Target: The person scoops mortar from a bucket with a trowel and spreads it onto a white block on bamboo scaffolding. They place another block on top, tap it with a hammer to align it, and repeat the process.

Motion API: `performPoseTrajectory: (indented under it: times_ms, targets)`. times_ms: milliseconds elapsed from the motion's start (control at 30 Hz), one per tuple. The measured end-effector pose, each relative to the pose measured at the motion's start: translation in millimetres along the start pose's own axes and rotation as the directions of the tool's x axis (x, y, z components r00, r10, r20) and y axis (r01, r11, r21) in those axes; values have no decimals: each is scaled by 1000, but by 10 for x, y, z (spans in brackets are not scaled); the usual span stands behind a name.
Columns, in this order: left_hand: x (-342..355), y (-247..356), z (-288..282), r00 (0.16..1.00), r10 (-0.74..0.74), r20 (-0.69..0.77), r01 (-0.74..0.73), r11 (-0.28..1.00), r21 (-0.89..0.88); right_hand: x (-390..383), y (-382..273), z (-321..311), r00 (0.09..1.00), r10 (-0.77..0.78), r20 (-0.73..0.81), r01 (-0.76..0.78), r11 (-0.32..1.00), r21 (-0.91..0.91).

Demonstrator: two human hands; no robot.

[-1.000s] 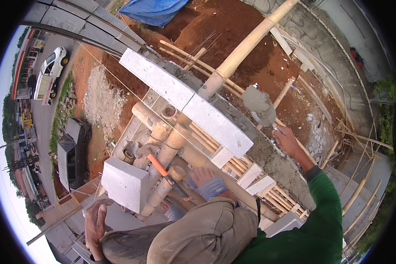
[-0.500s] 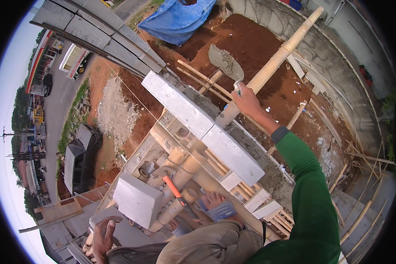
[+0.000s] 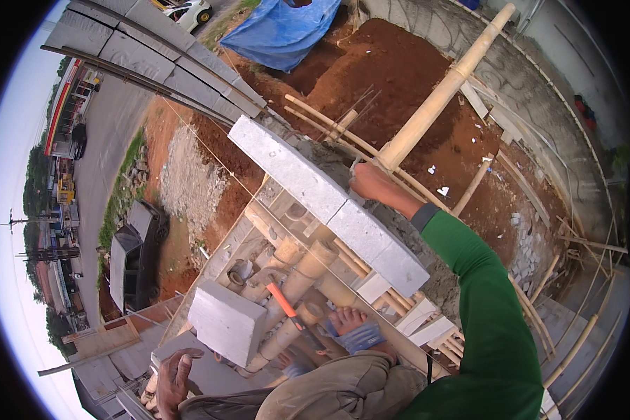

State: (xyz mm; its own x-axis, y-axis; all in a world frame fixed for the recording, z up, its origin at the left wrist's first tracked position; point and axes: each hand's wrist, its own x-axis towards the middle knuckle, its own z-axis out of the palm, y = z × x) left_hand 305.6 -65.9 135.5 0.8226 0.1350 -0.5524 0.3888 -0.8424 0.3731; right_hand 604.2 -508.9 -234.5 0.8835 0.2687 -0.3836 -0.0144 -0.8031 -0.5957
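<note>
Red-brown soil (image 3: 392, 70) behind; right hand (image 3: 371, 183) clamped on mostly hidden metal trowel (image 3: 355, 166), left hand (image 3: 173, 383) unclenched near white rectangular block (image 3: 227, 322).

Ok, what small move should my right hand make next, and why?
Perhaps draw your closed right hand a little along the rough grey mortar strip: that hand is beside the two white rectangular blocks, and the mortar behind them looks uneven.

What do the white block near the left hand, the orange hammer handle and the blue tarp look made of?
White block: probably lightweight concrete, matte and chalky, with crisp edges.
Orange hammer handle: likely plastic or rubber, from its even bright colour; can't tell which.
Blue tarp: probably plastic sheeting, with slight sheen and creases.
</note>
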Motion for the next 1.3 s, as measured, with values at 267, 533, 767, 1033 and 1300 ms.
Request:
performPoseTrajectory:
  times_ms: [267, 533, 767, 1033, 1300]
  targets:
    - [16, 55, -5, 1000, 2, -4, -2, 1000, 3, 43, 401, -229, 982, 157, -101, -133, 968, 211]
    - [-2, -53, 10, 999, -4, -32, 0, 993, -119, 644, 231, 245, 995, -52, 88, 50, 998, 25]
    - [7, -125, 0, 999, -39, 6, 39, 997, -60, 979, 271, 280, 979, -31, 200, 41, 998, -46]
    - [-94, -35, -28, 1000, -5, -24, 4, 999, -35, 444, 309, -351, 889, 72, 451, -4, 989, -151]
    - [-161, 1, -20, 999, -31, -36, 29, 999, -36, 800, 521, -386, 986, -78, -146, 99, 985, 141]
